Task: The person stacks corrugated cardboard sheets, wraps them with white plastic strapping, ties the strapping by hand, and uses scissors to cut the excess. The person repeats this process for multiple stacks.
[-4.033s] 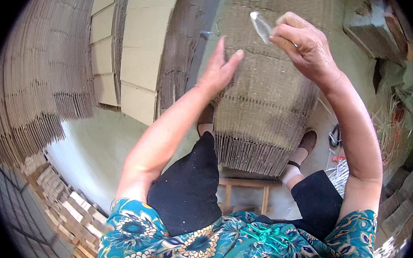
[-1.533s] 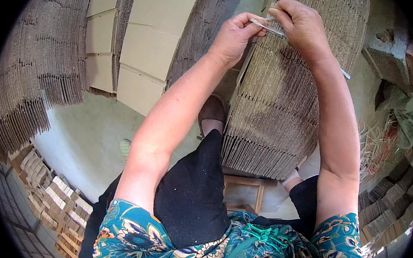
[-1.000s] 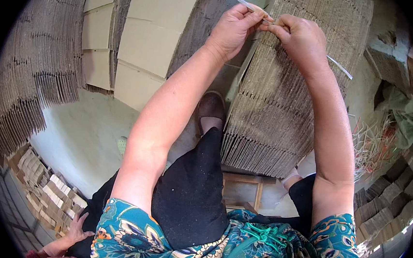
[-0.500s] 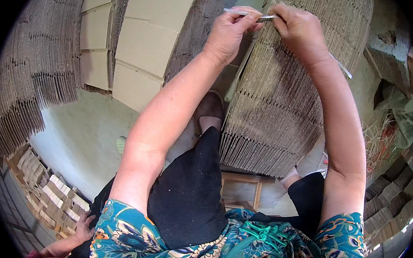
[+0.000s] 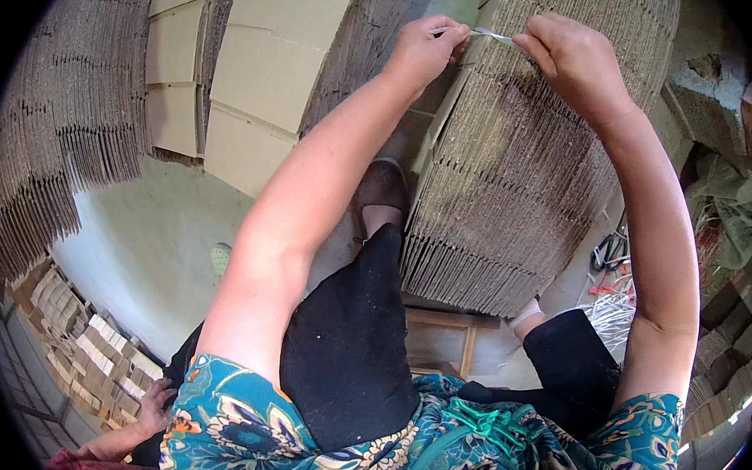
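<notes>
A thin white strap (image 5: pixel 492 36) runs taut between my two hands, with what looks like a twist or crossing in the middle. My left hand (image 5: pixel 424 51) pinches one side of it, thumb against curled fingers. On the other side, my right hand (image 5: pixel 575 61) is closed on the strap between thumb and bent forefinger. Both hands are over the far part of a long stack of corrugated cardboard sheets (image 5: pixel 504 183) standing on edge, the left one beyond its left side. Whether the strap goes round the stack cannot be seen.
Pale cardboard panels (image 5: pixel 265 76) and further corrugated stacks (image 5: pixel 98 63) fill the left. A wooden frame (image 5: pixel 469 348) supports the near end of my stack. Loose white strips (image 5: pixel 613 314) and a black-handled tool (image 5: pixel 609 252) lie right. Another person's hand (image 5: pixel 153 407) shows lower left.
My hands have moved apart, the right one going further right. More of the strap now shows stretched between them. The floor strips and black-handled tool have come into view beside my right arm.
</notes>
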`<control>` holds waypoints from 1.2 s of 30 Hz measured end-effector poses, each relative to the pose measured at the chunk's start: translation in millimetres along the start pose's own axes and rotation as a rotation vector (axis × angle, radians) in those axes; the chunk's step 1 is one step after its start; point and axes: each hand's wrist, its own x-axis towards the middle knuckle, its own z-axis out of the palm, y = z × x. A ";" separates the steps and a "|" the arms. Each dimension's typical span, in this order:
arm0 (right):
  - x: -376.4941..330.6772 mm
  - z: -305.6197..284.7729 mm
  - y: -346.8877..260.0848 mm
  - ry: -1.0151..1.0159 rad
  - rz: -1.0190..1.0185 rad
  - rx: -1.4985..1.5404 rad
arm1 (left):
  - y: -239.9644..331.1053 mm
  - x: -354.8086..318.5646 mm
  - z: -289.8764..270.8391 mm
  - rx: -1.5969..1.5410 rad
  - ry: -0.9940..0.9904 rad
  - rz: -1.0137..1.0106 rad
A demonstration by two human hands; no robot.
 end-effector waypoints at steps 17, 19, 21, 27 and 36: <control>8.5 30.8 -14.1 0.071 -0.045 0.295 | 25.9 17.3 6.8 0.317 -0.128 0.564; 4.4 30.0 -12.6 0.021 -0.015 0.218 | 27.8 16.6 5.1 0.641 -0.089 0.749; -4.1 23.4 -7.2 -0.025 0.017 0.182 | 32.0 9.6 5.6 0.836 -0.083 0.672; -19.2 11.8 -5.1 -0.076 0.094 0.196 | 23.6 8.8 3.1 0.868 -0.105 0.640; 45.2 17.3 -30.9 -0.008 0.182 0.120 | 11.3 12.5 15.7 0.625 -0.056 0.529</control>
